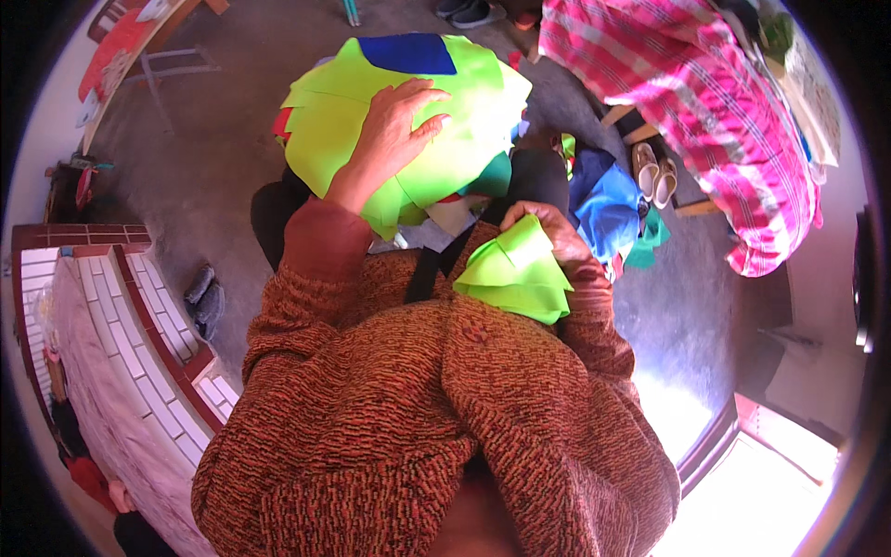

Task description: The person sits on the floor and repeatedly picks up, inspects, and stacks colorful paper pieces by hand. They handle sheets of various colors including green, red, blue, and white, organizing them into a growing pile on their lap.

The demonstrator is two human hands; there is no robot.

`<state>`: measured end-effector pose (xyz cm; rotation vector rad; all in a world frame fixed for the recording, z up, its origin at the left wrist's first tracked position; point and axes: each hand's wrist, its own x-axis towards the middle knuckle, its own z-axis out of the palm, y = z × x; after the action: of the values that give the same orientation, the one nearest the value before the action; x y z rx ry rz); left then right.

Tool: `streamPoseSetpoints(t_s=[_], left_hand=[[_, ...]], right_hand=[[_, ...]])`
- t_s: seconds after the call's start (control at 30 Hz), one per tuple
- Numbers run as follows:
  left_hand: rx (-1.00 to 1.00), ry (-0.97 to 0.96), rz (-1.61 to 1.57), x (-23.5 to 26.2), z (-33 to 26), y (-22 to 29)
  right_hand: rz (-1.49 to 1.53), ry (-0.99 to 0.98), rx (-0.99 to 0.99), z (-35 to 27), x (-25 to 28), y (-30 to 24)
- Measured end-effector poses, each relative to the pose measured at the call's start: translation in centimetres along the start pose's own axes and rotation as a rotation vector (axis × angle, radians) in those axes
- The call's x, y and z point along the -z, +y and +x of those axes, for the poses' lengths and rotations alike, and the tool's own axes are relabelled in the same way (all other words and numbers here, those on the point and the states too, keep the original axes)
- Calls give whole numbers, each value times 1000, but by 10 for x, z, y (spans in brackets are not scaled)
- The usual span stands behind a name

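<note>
A broad heap of neon yellow-green fabric pieces point(334, 139) lies in front of me at knee height, with a dark blue fabric piece point(408, 54) on its far edge. Over the heap is my left hand point(399, 125), open, fingers spread and nothing held; whether it touches the cloth I cannot tell. Close to my body, my right hand point(548, 225) is closed on a bunch of neon green fabric pieces point(518, 274), layered and fanned out toward me. Its fingertips are partly hidden by the cloth. What supports the heap is covered.
Blue fabric pieces point(608, 213) and green ones lie right of my knee. Farther right, a pink checked cloth point(691, 102) drapes over furniture, with a pair of shoes point(654, 174) beside it. A white-tiled brick structure point(130, 306) stands at left. Dark shoes point(471, 11) sit at the far edge.
</note>
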<state>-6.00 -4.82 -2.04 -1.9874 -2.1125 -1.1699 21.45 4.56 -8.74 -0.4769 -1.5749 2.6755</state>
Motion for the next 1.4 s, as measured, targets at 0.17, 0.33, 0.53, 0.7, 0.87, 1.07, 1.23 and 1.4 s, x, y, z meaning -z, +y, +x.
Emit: streamPoseSetpoints(t_s=[0.17, 0.33, 0.53, 0.7, 0.87, 1.07, 1.23, 1.4], left_hand=[[65, -100, -526, -6, -31, 62], [218, -392, -826, -29, -53, 83], [395, -439, -994, -48, -67, 75], [446, -397, -1141, -63, -73, 73], [472, -326, -1138, -74, -79, 64], [554, -277, -1181, -69, -76, 66], [543, -277, -1188, -68, -76, 66], [435, -130, -1040, -76, -78, 58]], right_hand=[[61, 38, 31, -3, -11, -3], [147, 87, 94, -4, -10, 2], [205, 70, 87, -4, -13, -3], [290, -4, 74, -1, -8, 1], [224, 91, 225, 4, -17, 3], [133, 73, 267, 4, -15, 2], [84, 151, 271, 0, -25, 0], [-42, 87, 122, -3, -1, 7]])
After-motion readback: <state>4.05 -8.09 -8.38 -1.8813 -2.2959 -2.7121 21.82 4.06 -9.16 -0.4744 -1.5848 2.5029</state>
